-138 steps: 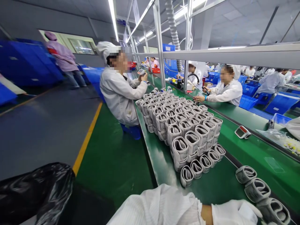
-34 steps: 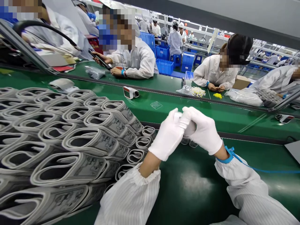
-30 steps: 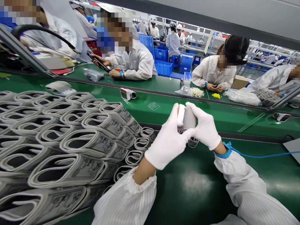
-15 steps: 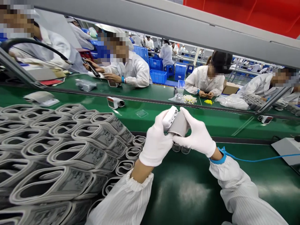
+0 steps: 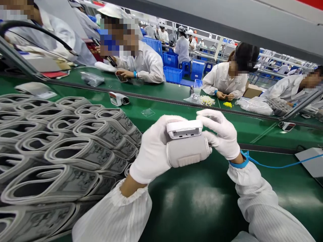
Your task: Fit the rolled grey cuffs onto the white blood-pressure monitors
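Both my hands wear white gloves and hold one wrist monitor above the green bench [image 5: 202,205]. My left hand [image 5: 151,149] grips the left end of its rolled grey cuff [image 5: 188,152]. My right hand [image 5: 222,134] closes on the right end, with fingers over the white monitor body [image 5: 184,128] that sits on top of the cuff. The white body faces me edge-on. A blue wrist strap [image 5: 238,163] with a blue cord circles my right wrist.
A large stack of rolled grey cuffs [image 5: 63,151] fills the bench to my left. A finished monitor [image 5: 118,99] lies on the green conveyor [image 5: 176,114] beyond. Several people in white coats work across the line. A grey plate [image 5: 311,161] lies at right.
My hands have turned the cuff and monitor from end-on to broadside and drawn it closer to me. The finished monitor on the conveyor has drifted left.
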`<state>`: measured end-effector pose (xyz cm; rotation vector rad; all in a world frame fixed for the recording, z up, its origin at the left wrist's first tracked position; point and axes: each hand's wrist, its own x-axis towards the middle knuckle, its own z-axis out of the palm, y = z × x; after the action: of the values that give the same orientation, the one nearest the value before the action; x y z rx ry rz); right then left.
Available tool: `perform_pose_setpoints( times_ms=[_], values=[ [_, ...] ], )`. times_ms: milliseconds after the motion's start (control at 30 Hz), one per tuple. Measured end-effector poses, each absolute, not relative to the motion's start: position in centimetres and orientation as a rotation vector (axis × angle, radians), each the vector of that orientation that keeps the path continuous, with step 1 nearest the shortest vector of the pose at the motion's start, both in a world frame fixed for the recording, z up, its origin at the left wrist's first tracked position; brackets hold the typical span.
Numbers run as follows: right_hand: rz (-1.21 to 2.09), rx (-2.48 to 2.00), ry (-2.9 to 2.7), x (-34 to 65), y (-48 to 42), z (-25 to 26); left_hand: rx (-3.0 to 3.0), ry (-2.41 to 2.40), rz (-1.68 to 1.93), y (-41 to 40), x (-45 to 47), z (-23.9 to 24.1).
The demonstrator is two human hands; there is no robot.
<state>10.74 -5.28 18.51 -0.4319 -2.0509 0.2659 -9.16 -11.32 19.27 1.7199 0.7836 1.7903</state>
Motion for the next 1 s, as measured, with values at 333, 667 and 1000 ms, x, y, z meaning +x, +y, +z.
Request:
perform_pose_setpoints(
  times_ms=[333,667,1000],
  values=[
    [0.013,-0.345,-2.242,12.0,-5.5,19.5,1.691,0.77,1.81,-10.6,-8.9,18.0],
    [0.087,-0.389,-2.155,11.0,-6.6,19.3,1.716,0.757,1.681,-11.2,-9.1,18.8],
    [0.119,-0.575,-1.955,8.8,-7.6,17.8,1.495,0.948,1.64,-11.8,-8.7,19.7]
  ],
)
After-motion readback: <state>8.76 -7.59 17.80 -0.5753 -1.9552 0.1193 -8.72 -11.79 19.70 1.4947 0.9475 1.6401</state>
